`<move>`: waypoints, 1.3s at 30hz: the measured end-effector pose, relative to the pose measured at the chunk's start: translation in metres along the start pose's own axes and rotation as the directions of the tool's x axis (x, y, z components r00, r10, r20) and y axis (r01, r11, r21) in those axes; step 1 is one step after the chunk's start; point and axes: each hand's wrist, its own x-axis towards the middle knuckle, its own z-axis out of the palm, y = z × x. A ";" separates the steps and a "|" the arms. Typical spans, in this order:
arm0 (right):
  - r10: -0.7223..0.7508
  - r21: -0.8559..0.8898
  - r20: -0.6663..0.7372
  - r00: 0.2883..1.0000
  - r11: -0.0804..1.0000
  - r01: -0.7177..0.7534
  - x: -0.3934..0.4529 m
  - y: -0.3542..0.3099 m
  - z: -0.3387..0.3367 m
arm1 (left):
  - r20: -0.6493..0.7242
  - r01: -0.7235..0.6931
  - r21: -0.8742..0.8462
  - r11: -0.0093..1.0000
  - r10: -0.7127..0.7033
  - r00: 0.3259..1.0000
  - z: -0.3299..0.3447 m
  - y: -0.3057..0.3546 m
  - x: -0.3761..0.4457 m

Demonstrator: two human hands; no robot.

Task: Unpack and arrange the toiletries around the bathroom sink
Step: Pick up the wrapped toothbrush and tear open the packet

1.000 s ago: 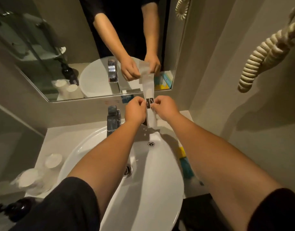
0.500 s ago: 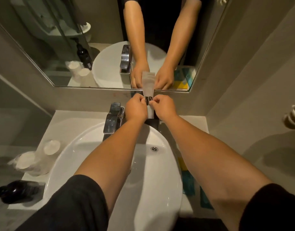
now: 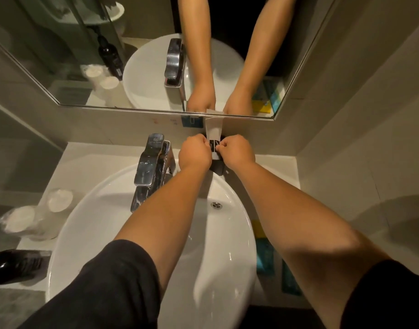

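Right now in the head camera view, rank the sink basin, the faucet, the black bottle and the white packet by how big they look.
1. sink basin
2. faucet
3. black bottle, similar to the faucet; it is cut off at the frame edge, so this is unsure
4. white packet

Faucet (image 3: 154, 162) blocks ctr-left; cups (image 3: 47, 210), bottle (image 3: 16, 264) crowd left ledge; basin (image 3: 132, 224) open.

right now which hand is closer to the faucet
Left. The left hand pinches the white packet just right of the faucet, nearly beside its handle. The right hand holds the packet's far side, farther away.
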 end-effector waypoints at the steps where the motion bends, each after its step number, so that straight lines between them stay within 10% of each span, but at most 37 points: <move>1: 0.008 -0.009 0.005 1.000 1.000 -0.008 0.001 -0.001 0.000 | -0.006 0.003 0.009 1.000 -0.003 1.000 0.000 0.000 0.001; 27: -0.108 -0.145 -0.154 0.982 0.986 0.086 -0.023 0.010 -0.016 | -0.003 -0.136 0.102 0.985 0.137 0.991 -0.018 0.007 -0.028; 33: -0.296 -0.560 -0.074 0.952 0.802 0.205 -0.080 0.034 -0.036 | 0.105 -0.530 0.391 0.753 0.535 0.838 -0.026 -0.004 -0.071; 39: -0.250 -0.625 -0.074 0.966 0.766 0.150 -0.136 0.038 -0.039 | 0.209 -0.709 0.426 0.562 0.701 0.681 -0.037 -0.012 -0.104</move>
